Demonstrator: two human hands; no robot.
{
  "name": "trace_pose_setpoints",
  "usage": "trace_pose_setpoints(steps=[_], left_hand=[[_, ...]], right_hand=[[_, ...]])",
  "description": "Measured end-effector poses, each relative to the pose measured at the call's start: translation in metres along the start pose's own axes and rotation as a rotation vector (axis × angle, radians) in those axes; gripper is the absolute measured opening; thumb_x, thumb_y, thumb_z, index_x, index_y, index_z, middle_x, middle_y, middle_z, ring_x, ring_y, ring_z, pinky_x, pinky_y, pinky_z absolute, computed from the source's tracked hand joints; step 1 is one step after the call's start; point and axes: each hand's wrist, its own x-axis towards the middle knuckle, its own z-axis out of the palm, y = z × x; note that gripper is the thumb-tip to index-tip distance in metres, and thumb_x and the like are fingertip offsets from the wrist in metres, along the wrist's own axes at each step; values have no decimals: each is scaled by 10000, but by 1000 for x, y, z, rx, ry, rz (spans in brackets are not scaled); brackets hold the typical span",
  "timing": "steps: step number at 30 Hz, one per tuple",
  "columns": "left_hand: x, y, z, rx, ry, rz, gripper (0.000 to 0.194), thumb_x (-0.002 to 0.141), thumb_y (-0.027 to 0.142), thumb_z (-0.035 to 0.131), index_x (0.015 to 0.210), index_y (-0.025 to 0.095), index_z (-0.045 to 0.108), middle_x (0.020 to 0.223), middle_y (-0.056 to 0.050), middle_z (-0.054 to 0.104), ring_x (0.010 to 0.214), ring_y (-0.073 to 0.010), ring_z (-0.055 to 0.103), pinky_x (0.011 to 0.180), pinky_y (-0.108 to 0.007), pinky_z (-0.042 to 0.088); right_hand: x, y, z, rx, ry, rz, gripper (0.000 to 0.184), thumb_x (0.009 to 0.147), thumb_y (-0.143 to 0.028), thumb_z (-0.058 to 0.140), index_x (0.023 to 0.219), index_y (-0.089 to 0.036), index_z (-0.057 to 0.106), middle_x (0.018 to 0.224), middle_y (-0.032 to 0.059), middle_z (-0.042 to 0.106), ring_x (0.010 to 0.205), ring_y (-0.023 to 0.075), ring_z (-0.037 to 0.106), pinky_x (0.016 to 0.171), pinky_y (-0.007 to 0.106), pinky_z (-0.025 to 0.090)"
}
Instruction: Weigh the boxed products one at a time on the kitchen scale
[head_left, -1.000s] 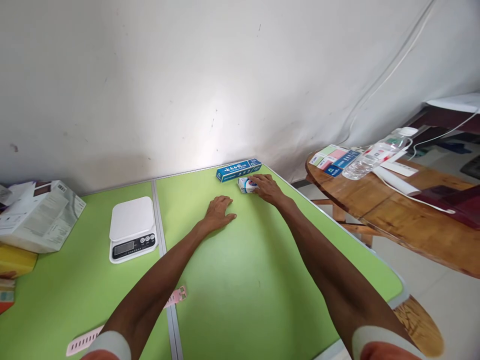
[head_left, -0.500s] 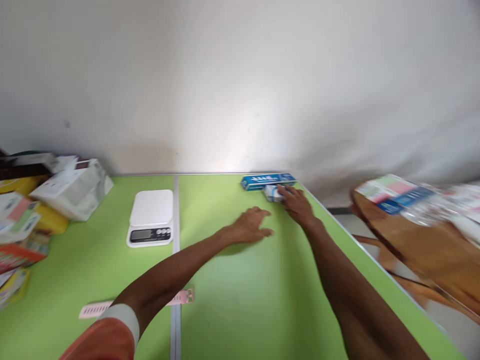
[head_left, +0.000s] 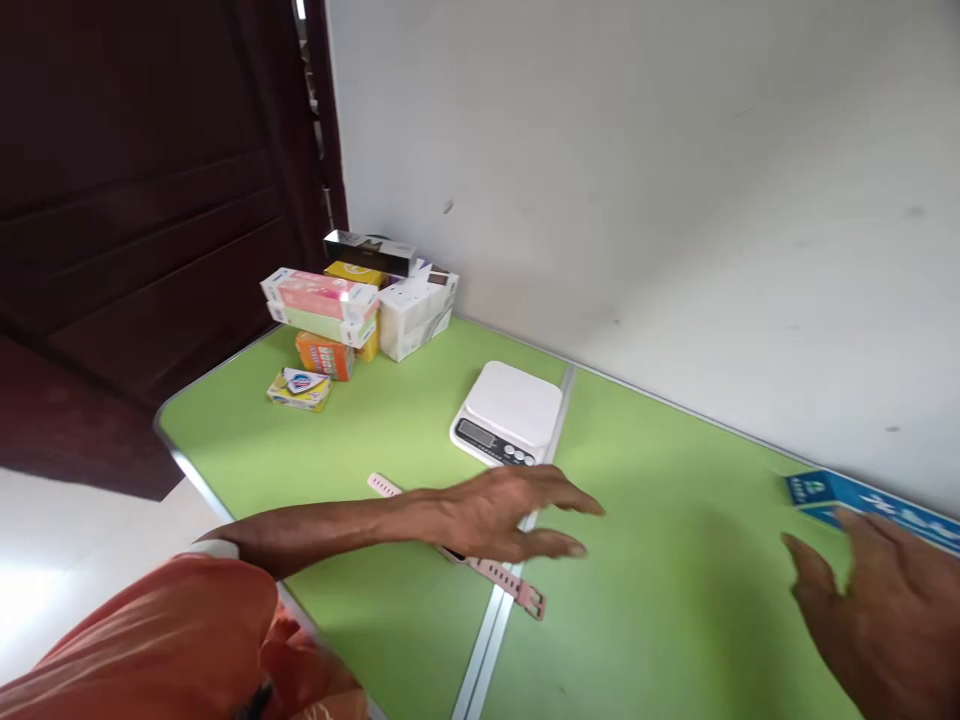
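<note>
My left hand (head_left: 514, 510) hovers over the pink-strapped watch (head_left: 495, 575), thumb and fingers apart and nothing between them. Much of the watch is hidden under the hand and forearm. Just beyond that hand lies a white digital kitchen scale (head_left: 514, 405) with nothing on its platform. At the right edge, my right hand (head_left: 892, 605) is open, its thumb spread from the fingers. Beside its fingertips lies a long blue box (head_left: 862, 495), partly covered by the hand. The small white and blue pack does not show in this view.
Several boxes are piled at the table's far left: a white box (head_left: 416, 310), pink-and-green cartons (head_left: 322, 300), an orange box (head_left: 326, 357) and a yellow soap box (head_left: 300, 390). A wall (head_left: 637, 180) runs behind the green table (head_left: 652, 460). A dark door (head_left: 150, 200) stands at left.
My view has swung left, bringing the door and the box pile into sight. My right hand has let go of the small white and blue pack. My left hand is now above the watch.
</note>
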Motion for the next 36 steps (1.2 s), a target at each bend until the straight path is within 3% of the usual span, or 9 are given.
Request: trace_pose_setpoints(steps=[3,6,10,13,16,20,26,31,36], left_hand=[[-65,-7,-39,99,282,-81,469,1085,459,695,1491,227,721,1469,-154,768,1369,-300,736,1198,-491,614],[-122,-12,-77,287,620,-209,487,1072,493,691,1497,258,710,1489,-135,753,1361,-327,723,1182,-530,624],[-190,-37,-124,499,1024,-393,540,1052,483,669,1555,291,638,1587,-133,670,1458,-362,642,1241,-569,574],[-230,-71,-154,492,1077,-509,667,959,371,708,1601,251,568,1632,-165,604,1548,-377,569,1312,-583,505],[-252,-104,-178,387,914,-614,846,805,247,739,1626,208,535,1660,-188,567,1625,-392,507,1372,-576,435],[-259,-125,-196,314,760,-614,866,744,242,739,1594,204,577,1633,-162,609,1547,-359,601,1371,-539,443],[-261,-119,-189,122,782,-568,735,666,413,941,1335,217,708,1429,-150,771,1318,-383,764,1208,-588,594],[-245,-97,-173,71,724,-541,694,653,435,988,1262,226,730,1354,-135,805,1212,-360,807,1126,-569,647],[-181,-80,-163,75,573,-380,653,714,436,988,1298,244,767,1404,-121,789,1235,-336,797,1130,-527,646]], right_hand=[[15,-115,21,213,62,-236,716,1112,-517,525,1791,-575,305,1418,200,756,1367,484,708,1097,758,586],[29,-233,50,473,-116,-299,576,1130,-442,562,1701,-366,571,1404,185,774,1316,452,725,1111,754,620],[36,-366,89,749,-421,-390,461,1102,-369,624,1551,-284,690,1472,165,738,1338,415,709,1178,737,610],[39,-436,111,838,-568,-376,568,1029,-309,743,1583,-238,641,1545,189,689,1428,423,659,1264,711,554],[44,-479,127,879,-693,-298,652,979,-304,812,1595,-243,607,1545,185,679,1451,423,642,1266,667,555],[46,-508,143,914,-750,-225,687,928,-321,875,1564,-283,618,1554,131,673,1474,413,615,1291,628,527],[44,-511,142,951,-756,-158,656,853,-164,903,1437,-279,627,1495,114,705,1415,368,650,1249,599,549],[39,-472,121,1042,-701,-137,589,756,-171,966,1261,-293,690,1319,81,770,1273,363,737,1135,562,631],[38,-398,91,1091,-588,-24,604,770,-271,964,1312,-246,698,1326,119,769,1186,336,760,1047,556,671]])
